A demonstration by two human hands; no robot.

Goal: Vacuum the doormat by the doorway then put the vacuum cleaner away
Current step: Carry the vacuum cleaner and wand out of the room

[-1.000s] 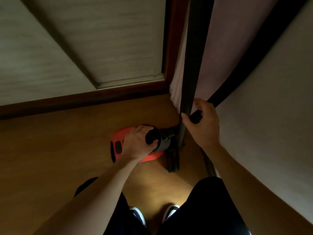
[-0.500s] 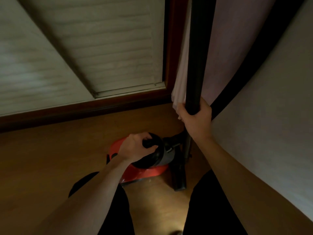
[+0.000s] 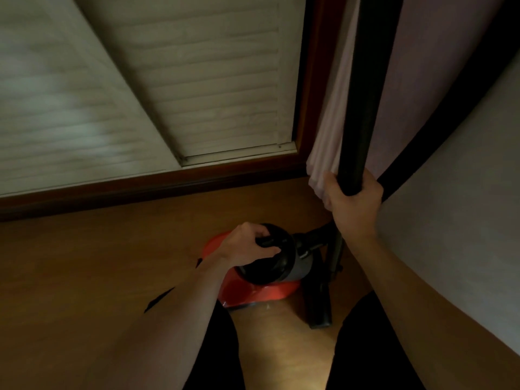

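Wand [image 3: 361, 108] upright, R hand [image 3: 351, 206] fingers wrapped round; L hand [image 3: 247, 244] fingers grip vacuum handle [image 3: 270, 240].

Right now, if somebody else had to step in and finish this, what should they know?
Left hand grips the top handle of the red vacuum cleaner, down at the wooden floor in a corner. Right hand grips the upright black wand beside the curtain. The doormat is not in view, so vacuuming cannot be confirmed. Left: settle cleaner and wand in the corner, then let go.
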